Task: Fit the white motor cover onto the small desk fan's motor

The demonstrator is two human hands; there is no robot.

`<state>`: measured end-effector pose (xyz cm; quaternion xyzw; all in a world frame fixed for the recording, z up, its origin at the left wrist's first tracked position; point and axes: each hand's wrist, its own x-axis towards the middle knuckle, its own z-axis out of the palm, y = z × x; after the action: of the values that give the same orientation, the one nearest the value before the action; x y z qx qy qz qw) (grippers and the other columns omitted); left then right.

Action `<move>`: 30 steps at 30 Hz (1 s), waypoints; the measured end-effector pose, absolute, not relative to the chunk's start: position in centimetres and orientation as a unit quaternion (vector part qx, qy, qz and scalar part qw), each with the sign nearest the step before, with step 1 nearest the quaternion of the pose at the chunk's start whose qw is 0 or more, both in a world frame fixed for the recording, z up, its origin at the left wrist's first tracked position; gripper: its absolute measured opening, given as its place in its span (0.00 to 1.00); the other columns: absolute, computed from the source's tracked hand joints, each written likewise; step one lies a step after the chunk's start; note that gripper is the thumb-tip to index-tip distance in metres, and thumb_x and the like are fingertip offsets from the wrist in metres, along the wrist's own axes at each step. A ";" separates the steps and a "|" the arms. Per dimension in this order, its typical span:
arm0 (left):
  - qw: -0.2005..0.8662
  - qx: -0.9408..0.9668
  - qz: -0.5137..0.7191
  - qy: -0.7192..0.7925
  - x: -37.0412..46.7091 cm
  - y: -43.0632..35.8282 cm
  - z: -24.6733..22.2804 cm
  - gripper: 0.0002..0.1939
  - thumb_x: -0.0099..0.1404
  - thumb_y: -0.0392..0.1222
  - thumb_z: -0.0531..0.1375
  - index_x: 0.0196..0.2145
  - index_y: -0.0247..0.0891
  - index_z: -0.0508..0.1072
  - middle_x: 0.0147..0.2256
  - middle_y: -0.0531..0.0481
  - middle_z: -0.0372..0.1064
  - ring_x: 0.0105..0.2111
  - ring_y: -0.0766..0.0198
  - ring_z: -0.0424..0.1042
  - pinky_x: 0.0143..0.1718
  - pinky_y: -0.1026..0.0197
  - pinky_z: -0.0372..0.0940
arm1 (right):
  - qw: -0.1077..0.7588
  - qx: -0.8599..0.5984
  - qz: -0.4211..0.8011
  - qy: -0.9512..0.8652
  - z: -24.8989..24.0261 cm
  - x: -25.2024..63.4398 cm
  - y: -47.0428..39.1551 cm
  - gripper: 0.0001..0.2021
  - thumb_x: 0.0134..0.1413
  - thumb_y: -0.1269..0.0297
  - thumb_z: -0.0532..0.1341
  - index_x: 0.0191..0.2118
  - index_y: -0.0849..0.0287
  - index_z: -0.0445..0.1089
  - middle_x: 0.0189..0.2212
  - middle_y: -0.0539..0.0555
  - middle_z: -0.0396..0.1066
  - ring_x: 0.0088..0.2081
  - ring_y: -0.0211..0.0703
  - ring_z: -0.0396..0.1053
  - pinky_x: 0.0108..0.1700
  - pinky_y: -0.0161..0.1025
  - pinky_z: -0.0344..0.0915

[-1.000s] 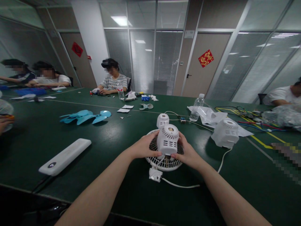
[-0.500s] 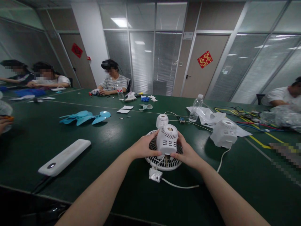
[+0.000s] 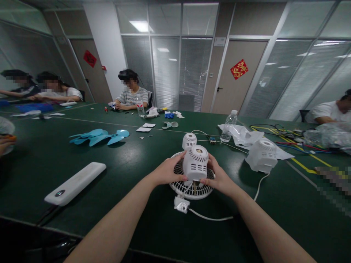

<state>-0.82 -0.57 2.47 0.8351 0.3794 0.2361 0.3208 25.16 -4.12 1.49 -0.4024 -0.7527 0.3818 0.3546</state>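
Between both hands is a white slotted fan motor housing (image 3: 195, 163), sitting over a round white fan grille (image 3: 189, 191). My left hand (image 3: 170, 170) curls round its left side, thumb along the lower edge. On the opposite side my right hand (image 3: 217, 175) grips it the same way. Part of the mechanism shows below the housing, mostly hidden. In front of the grille lies a small white switch box (image 3: 181, 204) with a white cable (image 3: 211, 217) running right. Just behind stands a second white motor housing (image 3: 189, 140).
Blue fan blades (image 3: 94, 137) and a long white device (image 3: 75, 183) lie to the left. Rightward are another white housing (image 3: 261, 156), a water bottle (image 3: 229, 126), plastic sheeting (image 3: 244, 134) and loose wires. Several people sit around the green table (image 3: 123, 215).
The housing, grille and switch box have shifted very slightly to the right and toward me. Both hands keep the same grip.
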 end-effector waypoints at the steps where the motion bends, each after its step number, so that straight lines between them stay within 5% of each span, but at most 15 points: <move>1: 0.323 0.833 0.238 0.381 -0.8 -0.6 2.5 0.51 0.50 0.53 0.67 0.65 0.48 0.45 0.62 0.44 0.55 0.59 0.45 0.58 0.58 0.41 0.55 | 0.356 -0.399 0.381 -0.755 1.5 25.1 -4.1 0.50 0.48 0.56 0.68 0.67 0.48 0.32 0.62 0.59 0.54 0.63 0.55 0.54 0.63 0.57 0.52; 6: 0.317 0.841 0.238 0.368 -0.8 -0.7 2.7 0.46 0.50 0.53 0.66 0.63 0.46 0.53 0.61 0.44 0.57 0.58 0.45 0.60 0.58 0.41 0.55 | 0.355 -0.399 0.343 -0.773 1.2 24.8 -4.0 0.52 0.47 0.55 0.68 0.67 0.50 0.30 0.64 0.60 0.50 0.64 0.55 0.51 0.64 0.56 0.50; 30: 0.291 0.853 0.208 0.379 -1.5 -0.7 2.6 0.49 0.48 0.59 0.66 0.63 0.46 0.53 0.60 0.42 0.58 0.58 0.41 0.59 0.56 0.38 0.54 | 0.340 -0.434 0.293 -0.781 2.1 24.0 -4.6 0.53 0.44 0.54 0.70 0.67 0.52 0.34 0.62 0.61 0.54 0.61 0.57 0.56 0.61 0.56 0.55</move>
<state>-1.53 -0.66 2.58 0.8533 0.3795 0.2078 0.2911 24.04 -4.62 2.11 -0.4339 -0.7812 0.2933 0.3399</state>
